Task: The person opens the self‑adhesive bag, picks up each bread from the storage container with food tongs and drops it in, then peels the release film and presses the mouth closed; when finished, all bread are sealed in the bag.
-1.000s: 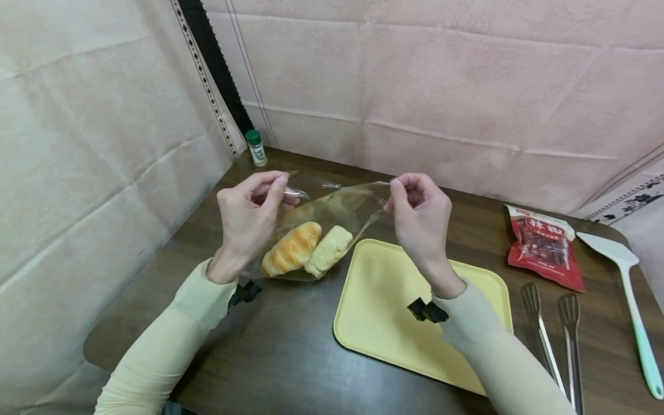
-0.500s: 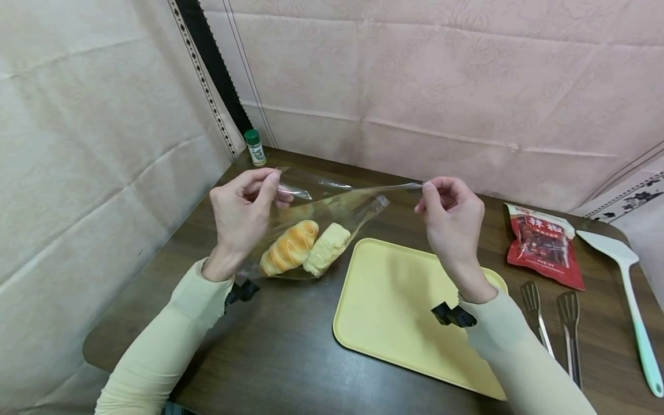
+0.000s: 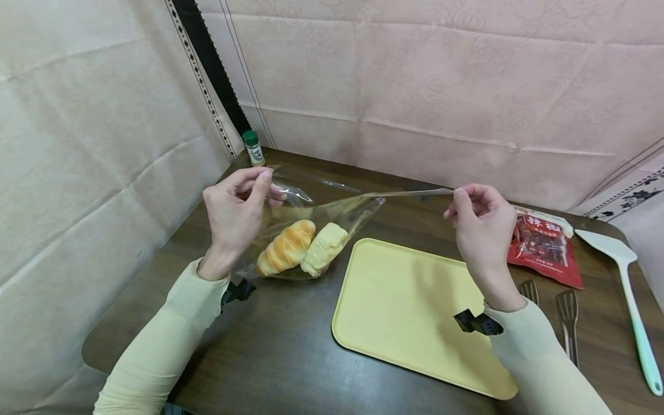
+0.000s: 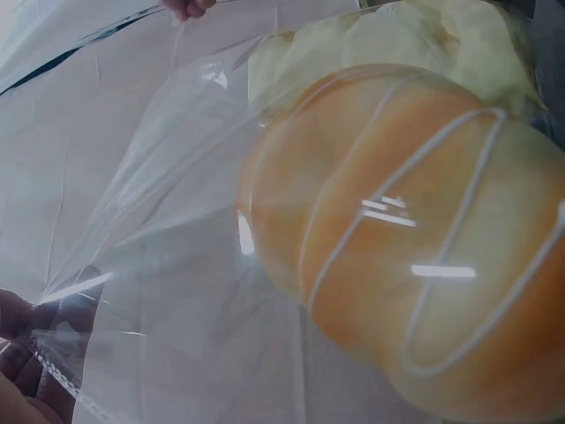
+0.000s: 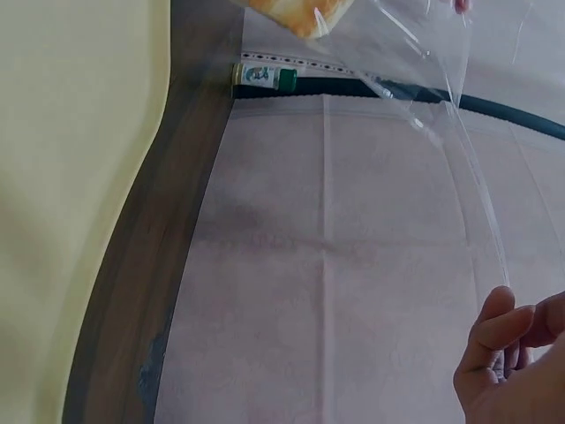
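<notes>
A clear plastic bag [image 3: 342, 216] holds two breads: a golden roll with white icing lines [image 3: 286, 248] and a pale, lumpy bread piece [image 3: 324, 249]. My left hand [image 3: 236, 213] pinches the bag's upper left edge between thumb and fingers. Out over the yellow tray's far side, my right hand [image 3: 485, 230] pinches the tip of a narrow, stretched strip of clear plastic [image 3: 410, 193] that runs back to the bag. The iced roll fills much of the left wrist view, seen through the film. In the right wrist view the plastic strip [image 5: 481, 199] runs taut to my right fingertips.
A yellow tray [image 3: 384, 311] lies right of the bag. A green-capped shaker bottle [image 3: 253, 148] stands at the far left corner. On the right are a red food packet [image 3: 544, 245], metal tongs [image 3: 569, 323] and a white-and-mint spatula [image 3: 630, 288].
My right hand has moved right, drawing the plastic out into a long, thin strip. My left hand has shifted slightly left, still pinching the bag; the breads have moved slightly with it.
</notes>
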A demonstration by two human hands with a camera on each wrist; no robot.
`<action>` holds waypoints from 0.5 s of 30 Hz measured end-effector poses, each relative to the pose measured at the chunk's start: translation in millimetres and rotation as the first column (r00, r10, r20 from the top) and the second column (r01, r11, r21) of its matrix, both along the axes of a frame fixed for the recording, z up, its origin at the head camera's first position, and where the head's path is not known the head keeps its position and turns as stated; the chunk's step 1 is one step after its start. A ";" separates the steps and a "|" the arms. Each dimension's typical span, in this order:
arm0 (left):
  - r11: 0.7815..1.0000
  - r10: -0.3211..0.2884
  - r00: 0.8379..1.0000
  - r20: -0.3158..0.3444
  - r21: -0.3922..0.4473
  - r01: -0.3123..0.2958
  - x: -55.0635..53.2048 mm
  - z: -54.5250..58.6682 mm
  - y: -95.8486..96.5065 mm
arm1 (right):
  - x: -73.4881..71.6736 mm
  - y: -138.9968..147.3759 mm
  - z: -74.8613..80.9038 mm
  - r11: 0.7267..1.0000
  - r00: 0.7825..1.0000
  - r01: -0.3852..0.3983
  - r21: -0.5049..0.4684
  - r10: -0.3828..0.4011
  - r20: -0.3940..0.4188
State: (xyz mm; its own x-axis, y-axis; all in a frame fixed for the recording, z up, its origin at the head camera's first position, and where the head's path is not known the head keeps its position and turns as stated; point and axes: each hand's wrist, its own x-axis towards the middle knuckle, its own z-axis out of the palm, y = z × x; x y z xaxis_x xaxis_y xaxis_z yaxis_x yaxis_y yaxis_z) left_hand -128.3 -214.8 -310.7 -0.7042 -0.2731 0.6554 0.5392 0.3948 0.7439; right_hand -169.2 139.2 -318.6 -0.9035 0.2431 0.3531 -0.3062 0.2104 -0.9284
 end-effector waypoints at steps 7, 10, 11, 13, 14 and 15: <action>1.000 0.022 1.000 0.000 -0.013 -0.022 -0.7 -0.8 -3.8 | 0.2 14.9 -4.8 0.999 0.999 0.032 -0.030 -0.031 0.035; 1.000 0.020 1.000 -0.002 -0.014 -0.020 -1.4 -1.8 -5.8 | 0.3 20.5 -7.1 0.997 0.998 0.045 -0.064 -0.042 0.037; 1.000 0.017 1.000 -0.003 -0.010 -0.017 -1.8 -2.1 -6.3 | 0.4 22.4 -7.8 0.995 0.998 0.050 -0.082 -0.047 0.040; 1.000 0.016 1.000 -0.003 -0.001 -0.016 -2.4 -2.4 -7.5 | 0.2 26.7 -9.3 0.991 0.998 0.058 -0.124 -0.053 0.046; 1.000 0.016 1.000 -0.004 0.002 -0.016 -2.7 -2.5 -8.1 | 0.2 28.9 -10.0 0.988 0.997 0.064 -0.138 -0.058 0.049; 1.000 0.016 1.000 -0.004 0.008 -0.016 -2.8 -2.5 -8.7 | 0.3 31.3 -10.6 0.986 0.997 0.070 -0.149 -0.062 0.055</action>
